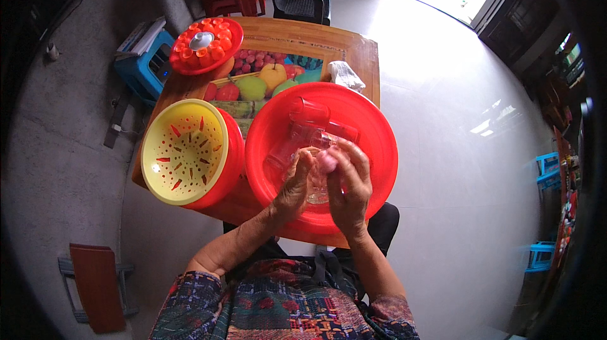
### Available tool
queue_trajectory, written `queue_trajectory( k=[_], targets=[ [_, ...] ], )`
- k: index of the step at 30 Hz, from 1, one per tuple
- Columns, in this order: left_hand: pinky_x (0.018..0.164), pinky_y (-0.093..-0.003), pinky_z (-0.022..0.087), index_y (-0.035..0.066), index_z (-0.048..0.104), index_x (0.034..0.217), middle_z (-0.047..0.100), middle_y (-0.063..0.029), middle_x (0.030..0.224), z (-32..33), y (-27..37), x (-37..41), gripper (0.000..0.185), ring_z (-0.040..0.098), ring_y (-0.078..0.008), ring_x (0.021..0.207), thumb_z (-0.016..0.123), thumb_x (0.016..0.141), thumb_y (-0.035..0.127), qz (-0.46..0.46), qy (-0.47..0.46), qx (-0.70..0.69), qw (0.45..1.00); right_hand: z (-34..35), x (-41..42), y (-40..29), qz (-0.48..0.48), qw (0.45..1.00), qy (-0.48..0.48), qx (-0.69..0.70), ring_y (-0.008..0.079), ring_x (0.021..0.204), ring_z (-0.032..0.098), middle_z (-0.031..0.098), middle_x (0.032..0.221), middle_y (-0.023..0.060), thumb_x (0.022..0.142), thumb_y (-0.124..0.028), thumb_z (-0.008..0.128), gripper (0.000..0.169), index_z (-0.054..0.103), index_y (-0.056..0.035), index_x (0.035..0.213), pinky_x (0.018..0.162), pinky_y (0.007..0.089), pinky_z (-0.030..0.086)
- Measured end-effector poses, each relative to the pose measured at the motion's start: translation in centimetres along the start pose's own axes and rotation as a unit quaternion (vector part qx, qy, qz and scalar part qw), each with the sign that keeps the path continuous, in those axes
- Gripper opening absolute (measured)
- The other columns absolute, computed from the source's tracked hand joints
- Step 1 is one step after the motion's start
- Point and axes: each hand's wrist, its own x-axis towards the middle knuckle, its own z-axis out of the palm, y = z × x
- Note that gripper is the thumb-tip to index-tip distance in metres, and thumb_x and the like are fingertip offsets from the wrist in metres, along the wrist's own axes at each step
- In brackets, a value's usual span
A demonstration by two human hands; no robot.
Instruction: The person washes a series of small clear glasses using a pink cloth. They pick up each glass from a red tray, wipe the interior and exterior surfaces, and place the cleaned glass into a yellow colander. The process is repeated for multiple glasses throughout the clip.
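Note:
A large red plastic basin stands before me on the wooden table, with several clear drinking glasses lying in it. Over its near half, my left hand grips a clear glass at its side. My right hand is at the same glass and holds a small pink cloth or sponge by its upper part; which of these it is, I cannot tell. The fingers hide much of the glass.
Left of the basin, a yellow colander sits on a red container. A red tray with orange cups is at the table's far left corner. A white crumpled packet lies behind the basin. A blue stool stands beyond the table's left edge.

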Motion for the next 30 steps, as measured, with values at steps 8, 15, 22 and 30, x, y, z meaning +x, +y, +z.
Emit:
queue_trajectory(
  k=[8, 15, 22, 30],
  targets=[
    [0.096, -0.035, 0.042, 0.01, 0.045, 0.122, 0.054, -0.0045, 0.118, 0.4, -0.1, 0.3, 0.055, 0.051, -0.0159, 0.111, 0.043, 0.091, 0.056, 0.023, 0.059, 0.022, 0.998, 1.1, -1.0, 1.6, 0.16, 0.966, 0.047, 0.197, 0.0222, 0.1, 0.061, 0.06, 0.111, 0.0151, 0.087, 0.001, 0.058, 0.027, 0.061, -0.0025, 0.114, 0.086, 0.031, 0.049],
    [0.085, -0.0314, 0.047, 0.012, 0.042, 0.117, 0.054, -0.0024, 0.105, -0.4, 0.2, 0.0, 0.051, 0.055, -0.0132, 0.098, 0.041, 0.091, 0.056, 0.025, 0.058, -0.034, 0.997, 0.8, -2.9, 0.5, -0.046, 0.999, -0.004, -0.022, 0.026, 0.103, 0.061, 0.061, 0.109, 0.015, 0.083, 0.005, 0.06, 0.03, 0.063, -0.0038, 0.111, 0.088, 0.035, 0.049],
    [0.082, -0.0331, 0.051, 0.01, 0.046, 0.113, 0.057, -0.0033, 0.096, -0.1, 0.0, -1.0, 0.049, 0.058, -0.0148, 0.091, 0.042, 0.092, 0.054, -0.005, 0.08, 0.017, 0.997, -0.6, -3.5, 1.9, 0.116, 0.99, -0.077, -0.012, 0.0173, 0.074, 0.062, 0.063, 0.086, 0.0121, 0.082, 0.002, 0.06, 0.02, 0.059, 0.0027, 0.102, 0.067, 0.0273, 0.049],
    [0.068, -0.0297, 0.052, 0.011, 0.047, 0.111, 0.056, -0.0019, 0.087, -1.2, -0.3, -1.7, 0.046, 0.059, -0.0124, 0.076, 0.043, 0.093, 0.053, -0.12, 0.075, -0.007, 0.99, -2.1, -4.1, 2.5, 0.21, 0.936, -0.283, -0.005, 0.0287, 0.06, 0.06, 0.055, 0.067, 0.0202, 0.08, -0.004, 0.059, 0.008, 0.054, 0.0027, 0.082, 0.058, 0.0341, 0.047]
  ],
)
